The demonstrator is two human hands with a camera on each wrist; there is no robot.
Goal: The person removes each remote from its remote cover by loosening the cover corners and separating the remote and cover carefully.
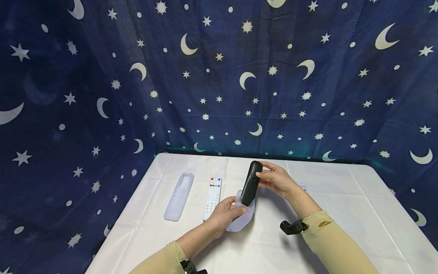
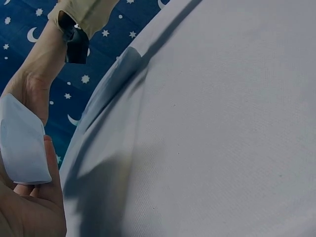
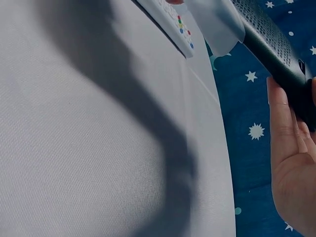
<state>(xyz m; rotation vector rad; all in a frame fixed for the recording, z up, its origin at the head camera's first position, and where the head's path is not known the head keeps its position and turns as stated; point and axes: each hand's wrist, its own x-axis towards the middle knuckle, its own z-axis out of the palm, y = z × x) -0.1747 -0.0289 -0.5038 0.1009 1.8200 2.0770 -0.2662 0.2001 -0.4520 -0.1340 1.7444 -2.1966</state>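
Note:
My right hand (image 1: 278,179) grips a black remote control (image 1: 251,183) near its upper end, fingers on one side and thumb on the other. The remote slants with its back showing and its lower end inside the mouth of a translucent soft sleeve (image 1: 239,223). Lower down, my left hand (image 1: 222,216) pinches that sleeve, its thumb lying across the front. In the right wrist view the black remote (image 3: 271,49) runs into the sleeve (image 3: 217,24). Only the sleeve's closed end (image 2: 24,148) shows in the left wrist view, over the left palm (image 2: 29,215).
A white remote (image 1: 213,196) with coloured buttons lies face up left of the hands. Farther left rests another translucent sleeve (image 1: 179,196). A pale bluish object (image 1: 303,188) is mostly hidden behind the right forearm. The white-covered table (image 1: 342,198) backs onto a star-patterned curtain (image 1: 226,76).

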